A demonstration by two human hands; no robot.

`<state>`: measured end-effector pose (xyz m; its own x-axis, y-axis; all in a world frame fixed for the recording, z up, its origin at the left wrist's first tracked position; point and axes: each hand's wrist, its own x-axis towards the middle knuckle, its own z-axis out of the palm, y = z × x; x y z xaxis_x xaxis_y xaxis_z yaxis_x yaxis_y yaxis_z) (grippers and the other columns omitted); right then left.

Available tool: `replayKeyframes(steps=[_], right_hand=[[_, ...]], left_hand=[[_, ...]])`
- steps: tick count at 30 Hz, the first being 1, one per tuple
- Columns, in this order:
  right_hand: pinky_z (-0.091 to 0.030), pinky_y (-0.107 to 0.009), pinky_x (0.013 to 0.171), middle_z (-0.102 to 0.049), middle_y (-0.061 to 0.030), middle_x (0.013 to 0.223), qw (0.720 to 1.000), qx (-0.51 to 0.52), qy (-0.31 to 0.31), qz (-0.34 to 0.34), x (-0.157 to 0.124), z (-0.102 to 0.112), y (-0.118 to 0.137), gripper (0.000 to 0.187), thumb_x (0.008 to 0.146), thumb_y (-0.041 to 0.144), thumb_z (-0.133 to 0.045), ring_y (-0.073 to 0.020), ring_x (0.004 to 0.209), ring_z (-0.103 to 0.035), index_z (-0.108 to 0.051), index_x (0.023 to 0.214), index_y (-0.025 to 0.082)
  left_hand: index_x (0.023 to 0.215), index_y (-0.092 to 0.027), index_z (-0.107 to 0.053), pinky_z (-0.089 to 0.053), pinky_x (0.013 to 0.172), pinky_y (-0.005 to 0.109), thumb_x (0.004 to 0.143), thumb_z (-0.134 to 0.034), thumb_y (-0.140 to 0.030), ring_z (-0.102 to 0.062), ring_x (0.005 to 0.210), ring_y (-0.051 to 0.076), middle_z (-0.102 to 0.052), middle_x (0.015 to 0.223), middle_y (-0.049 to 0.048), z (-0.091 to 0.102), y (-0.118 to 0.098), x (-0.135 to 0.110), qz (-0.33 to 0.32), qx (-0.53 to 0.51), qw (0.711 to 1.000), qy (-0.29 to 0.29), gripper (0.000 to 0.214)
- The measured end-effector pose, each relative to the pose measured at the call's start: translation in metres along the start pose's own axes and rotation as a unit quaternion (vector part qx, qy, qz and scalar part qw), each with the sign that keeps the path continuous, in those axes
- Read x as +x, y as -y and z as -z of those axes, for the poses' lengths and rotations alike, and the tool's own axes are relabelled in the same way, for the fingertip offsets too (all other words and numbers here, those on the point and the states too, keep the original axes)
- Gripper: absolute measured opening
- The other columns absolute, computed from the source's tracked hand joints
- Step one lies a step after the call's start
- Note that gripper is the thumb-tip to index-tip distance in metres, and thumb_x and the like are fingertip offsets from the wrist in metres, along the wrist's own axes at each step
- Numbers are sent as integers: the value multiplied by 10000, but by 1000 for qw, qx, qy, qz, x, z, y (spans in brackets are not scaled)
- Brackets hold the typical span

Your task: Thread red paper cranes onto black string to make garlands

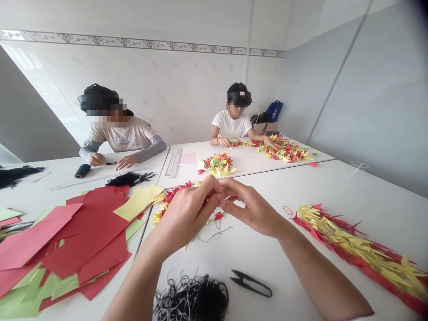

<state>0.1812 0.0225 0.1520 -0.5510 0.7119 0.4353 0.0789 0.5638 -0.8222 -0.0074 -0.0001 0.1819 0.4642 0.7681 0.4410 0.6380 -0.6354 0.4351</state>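
Note:
My left hand (192, 207) and my right hand (252, 207) meet above the table, with fingertips touching or nearly so. Both are closed in a pinch, and what lies between the fingertips is too small and hidden to name. Just under them are a small red folded-paper piece (218, 216) and a dark thread (216, 234) that curls over the tabletop. Behind my left hand, a cluster of red and yellow folded-paper pieces (167, 200) is partly covered. Black thread snips (251, 284) lie nearer me, beside a tangled heap of black thread (197, 296).
Loose red paper sheets (96, 227) spread on the left, with yellow and green ones. A thick string of red and yellow paper cranes (361, 254) lies right. Across the table, two people sit near a dark thread spool (82, 170), rulers (173, 163) and more folded-paper pieces (219, 163).

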Motion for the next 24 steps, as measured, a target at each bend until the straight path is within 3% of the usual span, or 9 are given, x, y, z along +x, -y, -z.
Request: replayKeyframes(steps=[4, 11, 16, 19, 21, 24], right_hand=[[-546, -286, 734, -686, 19, 798, 998, 29, -42, -26, 0, -2, -6, 189, 974, 347, -601, -142, 757, -660, -612, 1120, 227], [-496, -258, 650, -646, 14, 733, 996, 35, -76, -16, 1, 2, -9, 197, 972, 378, -590, -126, 681, -612, -632, 916, 194], [-434, -255, 651, -627, 29, 690, 984, -95, -150, 11, 2, 6, -7, 158, 988, 312, -563, -122, 662, -579, -620, 890, 202], [-428, -260, 681, -647, 13, 752, 965, -193, -178, 28, 2, 9, -9, 144, 982, 277, -566, -137, 730, -593, -622, 869, 209], [-428, -263, 690, -644, 8, 773, 954, -239, -179, 32, 1, 10, -10, 143, 979, 261, -565, -146, 761, -593, -626, 859, 213], [-431, -266, 692, -640, 4, 788, 951, -262, -162, 33, 1, 10, -10, 140, 975, 246, -570, -151, 770, -584, -645, 861, 220]], left_hand=[[925, -219, -456, -305, 523, 215, 1001, -388, -185, -405, 493, 84, -566, 664, -69, 0, 0, 1, 2, 1, 1000, -4, 107], [975, -218, -486, -281, 499, 216, 1005, -383, -231, -373, 479, 93, -467, 600, -81, 0, 0, 2, 3, 17, 1000, -21, 108], [1140, -235, -502, -278, 485, 205, 967, -472, -245, -373, 461, 91, -476, 595, -94, 5, 3, -1, 29, 51, 998, -38, 176], [953, -235, -593, -260, 485, 215, 931, -544, -265, -398, 468, 93, -493, 568, -77, 7, 6, -3, 34, 101, 994, -25, 62], [821, -226, -605, -256, 490, 224, 926, -558, -271, -402, 484, 96, -505, 565, -61, 7, 7, -3, 23, 119, 993, -12, 123], [802, -223, -603, -285, 511, 225, 941, -550, -270, -426, 521, 98, -563, 629, -45, 6, 9, -2, 7, 108, 994, -13, 156]])
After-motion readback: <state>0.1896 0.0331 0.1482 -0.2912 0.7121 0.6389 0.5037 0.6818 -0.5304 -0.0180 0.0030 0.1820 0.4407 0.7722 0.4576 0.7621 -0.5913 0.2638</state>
